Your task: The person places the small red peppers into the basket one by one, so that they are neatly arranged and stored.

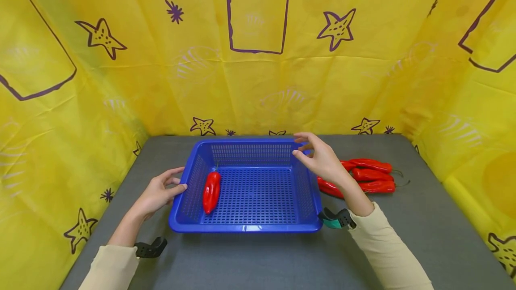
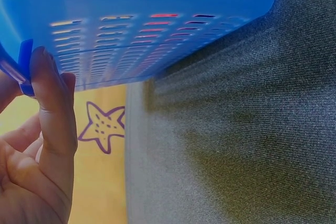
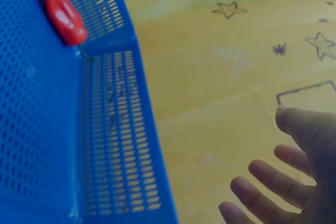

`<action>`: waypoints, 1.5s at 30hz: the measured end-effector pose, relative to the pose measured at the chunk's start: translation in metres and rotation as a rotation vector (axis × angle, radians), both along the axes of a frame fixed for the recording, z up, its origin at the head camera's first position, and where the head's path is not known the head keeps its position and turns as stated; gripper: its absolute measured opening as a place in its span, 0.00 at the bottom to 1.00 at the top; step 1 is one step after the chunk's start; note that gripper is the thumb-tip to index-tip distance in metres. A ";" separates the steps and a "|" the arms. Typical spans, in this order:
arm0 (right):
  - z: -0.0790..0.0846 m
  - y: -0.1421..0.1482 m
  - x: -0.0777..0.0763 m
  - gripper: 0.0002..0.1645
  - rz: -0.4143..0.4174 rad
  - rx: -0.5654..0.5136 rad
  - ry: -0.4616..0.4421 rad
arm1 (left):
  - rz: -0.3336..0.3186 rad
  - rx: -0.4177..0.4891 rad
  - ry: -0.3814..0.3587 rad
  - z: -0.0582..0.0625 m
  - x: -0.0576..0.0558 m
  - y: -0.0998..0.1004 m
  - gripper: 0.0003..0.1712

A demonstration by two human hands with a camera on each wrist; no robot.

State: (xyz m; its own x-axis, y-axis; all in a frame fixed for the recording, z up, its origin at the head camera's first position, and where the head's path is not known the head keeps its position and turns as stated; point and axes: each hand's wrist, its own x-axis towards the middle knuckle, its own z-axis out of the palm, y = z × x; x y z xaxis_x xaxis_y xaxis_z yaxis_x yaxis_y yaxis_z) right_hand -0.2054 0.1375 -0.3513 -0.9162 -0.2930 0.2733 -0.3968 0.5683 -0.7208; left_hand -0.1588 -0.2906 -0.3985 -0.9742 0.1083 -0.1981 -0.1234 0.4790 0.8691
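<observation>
A blue plastic basket [image 1: 258, 191] stands on the grey table, with one red pepper [image 1: 211, 192] lying along its left side. My left hand [image 1: 159, 194] pinches the basket's left rim, thumb on top and fingers at the outer side. The left wrist view shows the rim [image 2: 26, 72] between thumb and fingers. Over the basket's back right corner hovers my right hand [image 1: 320, 158], fingers spread and loosely bent around nothing. In the right wrist view its fingers [image 3: 275, 182] are apart from the basket's slotted wall [image 3: 118, 135].
Several red peppers [image 1: 371, 175] lie in a pile on the table to the right of the basket, partly behind my right forearm. A yellow cloth [image 1: 258, 88] with starfish drawings closes off the back and both sides of the table [image 1: 250, 263].
</observation>
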 end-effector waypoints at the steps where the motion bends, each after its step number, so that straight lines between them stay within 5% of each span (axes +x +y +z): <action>1: -0.003 0.003 0.002 0.27 -0.007 -0.004 0.003 | 0.001 0.000 0.000 0.000 0.000 0.000 0.38; 12: -0.032 0.033 0.017 0.27 -0.089 0.003 0.085 | 0.016 -0.023 -0.001 -0.002 0.002 -0.002 0.39; 30: -0.071 0.078 0.031 0.25 -0.176 0.006 0.046 | 0.023 -0.008 -0.012 -0.001 0.000 0.000 0.38; 45: -0.102 0.106 0.066 0.24 -0.432 0.059 0.045 | 0.015 -0.003 -0.002 -0.004 0.001 0.000 0.39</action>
State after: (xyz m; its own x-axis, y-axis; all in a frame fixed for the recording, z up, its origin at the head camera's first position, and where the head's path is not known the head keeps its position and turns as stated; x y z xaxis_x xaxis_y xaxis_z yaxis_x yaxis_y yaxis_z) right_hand -0.1396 0.2433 -0.4534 -0.9455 0.0982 0.3105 -0.1440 0.7291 -0.6691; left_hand -0.1581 -0.2910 -0.4024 -0.9752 0.0933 -0.2005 -0.1325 0.4793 0.8676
